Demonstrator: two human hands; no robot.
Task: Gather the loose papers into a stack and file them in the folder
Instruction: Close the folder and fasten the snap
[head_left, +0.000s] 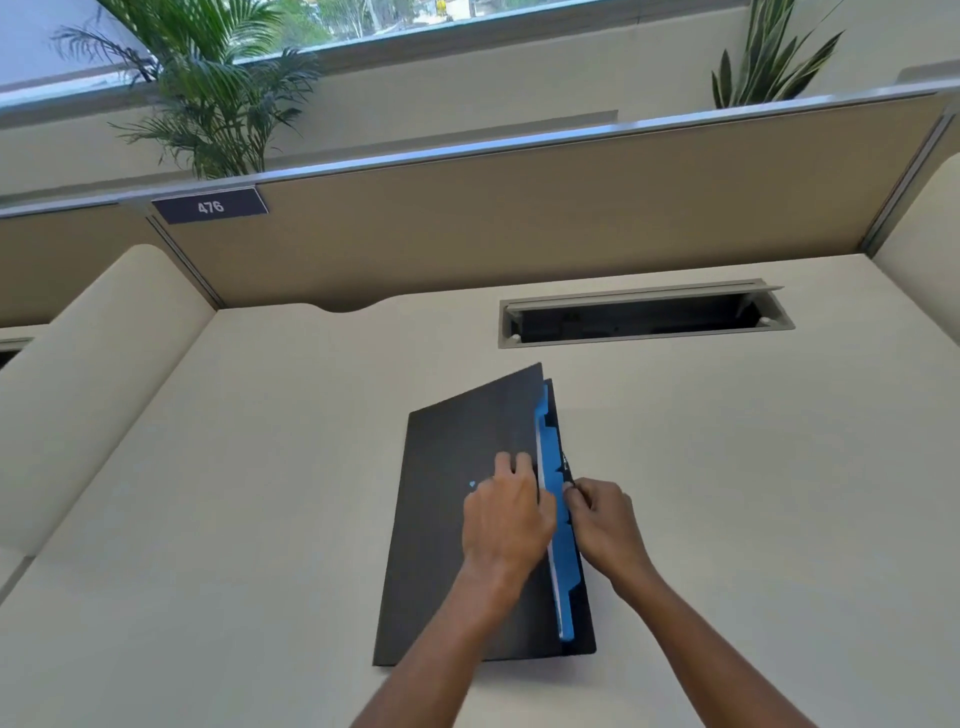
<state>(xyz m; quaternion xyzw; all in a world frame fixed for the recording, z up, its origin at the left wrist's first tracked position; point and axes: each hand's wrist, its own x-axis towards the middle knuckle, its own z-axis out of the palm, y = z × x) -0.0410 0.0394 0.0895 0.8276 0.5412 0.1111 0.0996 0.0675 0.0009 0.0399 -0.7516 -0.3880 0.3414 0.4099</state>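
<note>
The cream table (260, 467) fills the lower view, and its far edge meets a tan partition (519, 223) with a metal top rail. Above the partition runs a window (363, 21). A palm plant (218, 93) stands behind the partition on the left and a stiff-leaved plant (769, 57) on the right. An open cable slot (644, 317) is set into the table just beyond the work, well apart from it.

The black folder (447, 519) lies in the middle of the table, with its front cover raised a little along the right side. Blue dividers (566, 561) with stepped tabs show in the gap. A thin pale edge lies against them, and I cannot tell whether it is paper.

The hands are close together across that opening. The left hand (506, 519) rests on the cover with its fingers bent at the cover's right edge. The right hand (605, 519) pinches the folder's right edge by the tabs. A dark number plate (210, 207) reading 476 hangs on the partition.
</note>
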